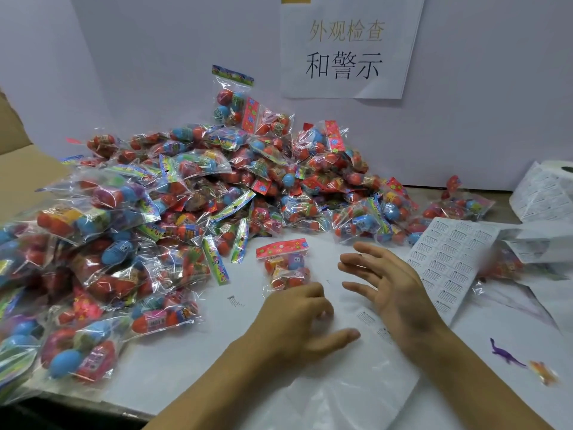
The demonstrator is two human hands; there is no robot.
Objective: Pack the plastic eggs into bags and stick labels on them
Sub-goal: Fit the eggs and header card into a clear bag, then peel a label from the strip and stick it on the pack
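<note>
Labelling step in hand, by the look of it: 1 single bag of eggs [286, 265] lying apart on the white table [192, 361], red header strip up, just ahead of both hands and clear of the big heap of packed bags [192, 193] spread across the left and back. Left hand [299, 324] down at the near edge of that single bag, fingers curled, thumb stretched along the table; unclear whether anything is pinched, so grip state not to be told. Right hand [393, 287] hovering just right of the bag, fingers straight and spread, holding nothing, grip released. Label sheet [446, 259] flat on the table just beyond the right hand, printed stickers in rows; more label paper [545, 193] further right, near the wall. No label visible on the bag's face from here. 2 small toy dinosaurs [524, 364] lying loose at the near right.

Next move, as a judgement: right hand to the sheet, 1 sticker peeled by a corner, then pressed flat on the crinkly film while the left steadies the bag. Slippery wrap and round eggs underneath likely to make the sticker wrinkle.
</note>
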